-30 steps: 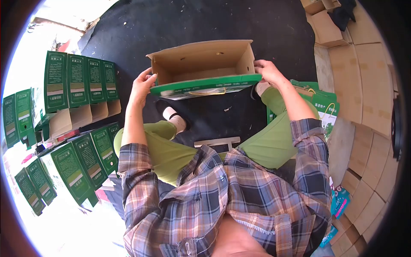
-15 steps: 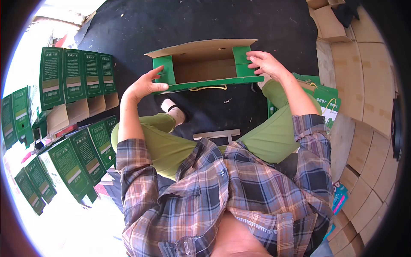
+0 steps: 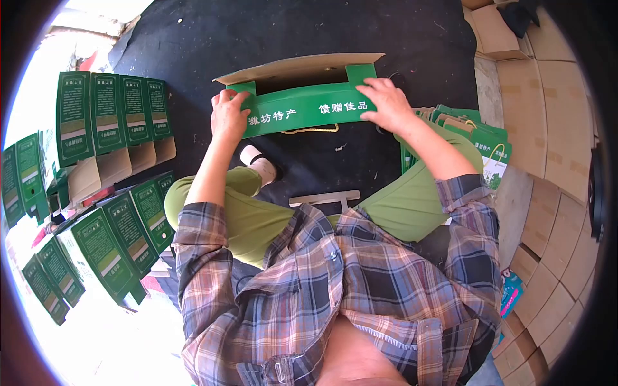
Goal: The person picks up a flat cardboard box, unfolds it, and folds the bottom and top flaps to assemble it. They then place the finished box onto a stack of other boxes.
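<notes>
L hand (image 3: 230, 114) & R hand (image 3: 389, 108) on opp. ends, green box (image 3: 306, 106) btwn

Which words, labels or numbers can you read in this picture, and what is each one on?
"潍坊特产": green flap, left part
"馈赠佳品": same flap, right part
Too small or blurred to read: print on the green boxes at left, the folded stack at right and the blue packet.

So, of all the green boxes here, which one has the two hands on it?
The middle box: left hand at one end, right hand at the other. No hand touches the rows at left or the stack at right.
</notes>
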`<act>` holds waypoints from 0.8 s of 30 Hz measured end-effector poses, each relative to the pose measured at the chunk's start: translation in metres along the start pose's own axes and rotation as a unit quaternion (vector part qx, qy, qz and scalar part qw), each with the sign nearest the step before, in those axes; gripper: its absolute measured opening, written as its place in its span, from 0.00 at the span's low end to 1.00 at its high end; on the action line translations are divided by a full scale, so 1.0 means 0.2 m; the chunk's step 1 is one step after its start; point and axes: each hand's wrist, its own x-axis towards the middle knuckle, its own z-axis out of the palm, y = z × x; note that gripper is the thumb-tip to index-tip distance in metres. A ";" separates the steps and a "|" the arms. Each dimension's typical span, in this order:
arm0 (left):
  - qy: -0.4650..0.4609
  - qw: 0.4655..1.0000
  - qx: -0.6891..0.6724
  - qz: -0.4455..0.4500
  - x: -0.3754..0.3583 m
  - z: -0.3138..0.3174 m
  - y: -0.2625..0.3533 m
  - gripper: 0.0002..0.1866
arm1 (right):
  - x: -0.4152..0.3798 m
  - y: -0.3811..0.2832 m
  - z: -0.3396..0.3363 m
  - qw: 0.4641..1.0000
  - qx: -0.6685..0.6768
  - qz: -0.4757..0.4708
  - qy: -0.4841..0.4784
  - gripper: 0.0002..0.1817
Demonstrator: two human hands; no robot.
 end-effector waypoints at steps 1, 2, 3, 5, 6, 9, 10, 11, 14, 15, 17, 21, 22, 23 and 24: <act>-0.017 1.000 -0.007 0.012 0.00 0.01 0.00 0.22 | -0.01 -0.05 0.00 1.000 -0.014 0.016 -0.020 0.41; -0.035 0.999 -0.014 0.024 0.00 0.02 0.00 0.23 | -0.01 -0.07 0.01 1.000 -0.013 0.016 -0.020 0.41; -0.061 0.997 -0.018 0.038 -0.01 0.00 0.02 0.25 | -0.01 -0.08 0.03 0.999 -0.032 0.009 -0.013 0.43; -0.070 0.995 -0.031 0.062 -0.04 -0.03 0.06 0.28 | -0.01 -0.07 0.07 0.998 -0.061 -0.007 0.004 0.47; -0.078 0.992 -0.046 0.087 -0.05 -0.05 0.08 0.31 | -0.01 -0.07 0.07 0.998 -0.060 -0.007 0.004 0.47; -0.088 0.990 -0.004 0.107 -0.08 -0.03 0.12 0.41 | 0.00 -0.08 0.07 0.999 -0.052 -0.010 0.009 0.44; -0.090 0.990 0.026 0.108 -0.09 -0.02 0.13 0.43 | 0.00 -0.08 0.07 0.999 -0.046 -0.011 0.011 0.43; -0.087 0.988 0.053 0.114 -0.10 -0.01 0.14 0.46 | 0.01 -0.08 0.07 0.999 -0.041 -0.012 0.014 0.42; -0.103 0.986 0.049 0.123 -0.09 -0.01 0.12 0.43 | 0.01 -0.08 0.06 0.999 -0.031 -0.013 0.006 0.41; -0.102 0.986 0.049 0.123 -0.09 -0.02 0.13 0.43 | 0.01 -0.08 0.06 0.999 -0.032 -0.014 0.007 0.41; -0.110 0.984 0.058 0.129 -0.09 -0.04 0.13 0.45 | 0.01 -0.06 0.08 1.000 -0.021 -0.020 0.006 0.40; -0.115 0.985 0.037 0.125 -0.08 -0.02 0.12 0.44 | 0.01 -0.06 0.09 0.999 -0.030 -0.029 0.012 0.40; -0.112 0.984 0.072 0.122 -0.09 -0.02 0.14 0.45 | 0.02 -0.06 0.10 0.999 -0.036 -0.024 -0.003 0.42; -0.111 0.981 0.106 0.118 -0.09 -0.02 0.16 0.46 | 0.02 -0.05 0.10 0.999 -0.042 -0.018 -0.020 0.45; -0.109 0.981 0.108 0.116 -0.09 -0.01 0.16 0.46 | 0.02 -0.06 0.09 0.999 -0.042 -0.022 -0.018 0.45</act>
